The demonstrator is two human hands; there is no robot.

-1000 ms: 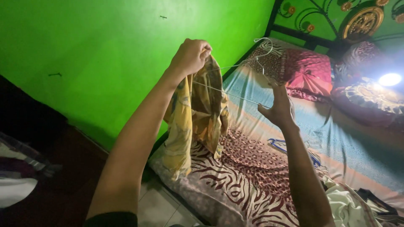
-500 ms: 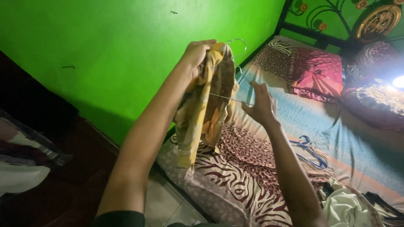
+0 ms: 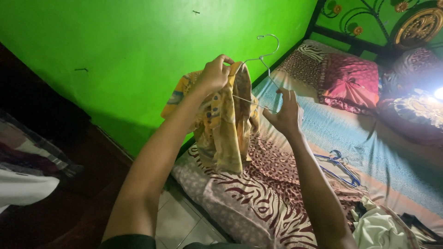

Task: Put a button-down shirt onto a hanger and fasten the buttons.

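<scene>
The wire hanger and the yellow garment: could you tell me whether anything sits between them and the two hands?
Nothing visible does. The left hand grips the yellow garment at its top, and the right hand holds the wire hanger directly.

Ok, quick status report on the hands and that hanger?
Left hand grips yellow shirt. Right hand holds wire hanger, one end inside shirt. Nothing in the way.

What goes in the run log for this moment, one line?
left hand: grips yellow patterned garment | right hand: holds wire hanger | below: bed | blue hangers on bed
</scene>
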